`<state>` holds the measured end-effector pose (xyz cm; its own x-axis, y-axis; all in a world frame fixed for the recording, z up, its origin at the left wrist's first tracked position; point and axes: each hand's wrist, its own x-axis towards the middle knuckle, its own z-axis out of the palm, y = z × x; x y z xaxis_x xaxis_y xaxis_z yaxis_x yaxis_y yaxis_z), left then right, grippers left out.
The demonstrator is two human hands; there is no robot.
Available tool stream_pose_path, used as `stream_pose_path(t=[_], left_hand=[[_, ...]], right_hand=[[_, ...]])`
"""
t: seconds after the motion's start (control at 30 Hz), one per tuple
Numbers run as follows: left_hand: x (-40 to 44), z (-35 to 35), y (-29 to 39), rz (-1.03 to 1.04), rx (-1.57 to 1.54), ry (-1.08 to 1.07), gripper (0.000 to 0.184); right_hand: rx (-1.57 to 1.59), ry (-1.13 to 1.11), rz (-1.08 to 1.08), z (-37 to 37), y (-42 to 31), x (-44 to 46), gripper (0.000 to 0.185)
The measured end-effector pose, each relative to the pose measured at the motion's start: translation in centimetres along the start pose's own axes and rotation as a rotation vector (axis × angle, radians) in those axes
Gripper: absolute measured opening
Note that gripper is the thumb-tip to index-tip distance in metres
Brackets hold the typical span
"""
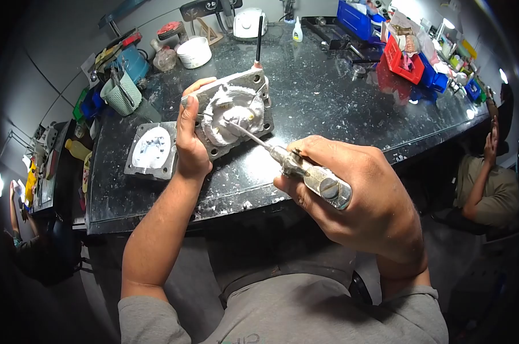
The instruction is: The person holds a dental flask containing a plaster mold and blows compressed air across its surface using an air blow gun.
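My left hand (192,132) grips the left edge of a metal dental flask half (222,92), its thumb in front and its fingers behind. The flask is tilted up off the bench and holds rough white plaster (216,133) in a rounded arch shape. My right hand (362,189) is closed around a thick-bodied metal air chisel (322,180). Its thin shank points up and left, and the tip meets the plaster near the middle. Left of my left wrist, the other flask half (150,150) lies on the bench, with a smooth white oval mould in it.
The dark speckled bench (322,86) carries a white bowl (194,53), a pale green tool basket (120,94), a small glue bottle (297,30), a red bin (401,60) and a blue bin (354,20). Another person (488,183) sits at the right; one more is at far left.
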<state>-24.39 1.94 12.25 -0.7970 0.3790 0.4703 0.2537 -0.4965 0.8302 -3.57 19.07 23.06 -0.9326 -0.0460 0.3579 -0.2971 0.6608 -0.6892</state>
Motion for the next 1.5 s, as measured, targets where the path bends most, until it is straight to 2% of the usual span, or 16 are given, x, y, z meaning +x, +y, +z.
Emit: stream_pose_path(t=[0.23,0.33,0.43,0.63,0.73,0.83,0.93,1.03,1.13,1.27,1.43,1.5], left_hand=[[0.0,0.2,0.0,-0.009,-0.012,0.003,0.052],[-0.1,0.2,0.1,-0.016,-0.018,0.012,0.053],[0.0,0.3,0.2,-0.021,-0.022,0.014,0.053],[0.0,0.5,0.5,-0.035,-0.033,0.052,0.054],[0.0,0.4,0.4,-0.055,-0.057,0.072,0.054],[0.1,0.3,0.4,-0.075,-0.101,0.069,0.054],[0.0,-0.1,0.3,-0.088,-0.155,0.064,0.055],[0.1,-0.4,0.0,-0.094,-0.194,0.067,0.056],[0.1,-0.6,0.0,-0.092,-0.203,0.056,0.056],[0.1,-0.7,-0.2,-0.11,-0.249,0.046,0.055],[0.2,-0.6,-0.2,-0.094,-0.204,0.073,0.056],[0.2,-0.6,-0.2,-0.095,-0.189,0.089,0.056]], right_hand=[[-0.043,0.004,-0.081,-0.1,0.6,0.0,0.015],[0.011,0.016,0.007,-0.2,0.2,-0.2,0.014],[-0.018,0.029,-0.071,-0.1,0.3,-0.3,0.014],[-0.056,0.0,-0.018,-0.2,0.4,-0.5,0.016],[-0.063,-0.012,-0.064,-0.2,0.8,-0.6,0.016],[0.004,0.036,0.011,-0.2,0.4,-0.6,0.015],[-0.026,-0.024,-0.025,-0.4,0.7,-0.5,0.013],[0.004,0.042,-0.026,-0.3,0.7,-0.3,0.011],[-0.026,-0.023,0.021,-0.7,0.5,-0.3,0.011],[0.014,0.052,0.028,-0.5,0.8,-0.5,0.011],[0.031,0.011,0.129,-0.9,0.5,-0.5,0.011],[0.024,0.067,0.06,-0.5,1.0,-0.6,0.011]])
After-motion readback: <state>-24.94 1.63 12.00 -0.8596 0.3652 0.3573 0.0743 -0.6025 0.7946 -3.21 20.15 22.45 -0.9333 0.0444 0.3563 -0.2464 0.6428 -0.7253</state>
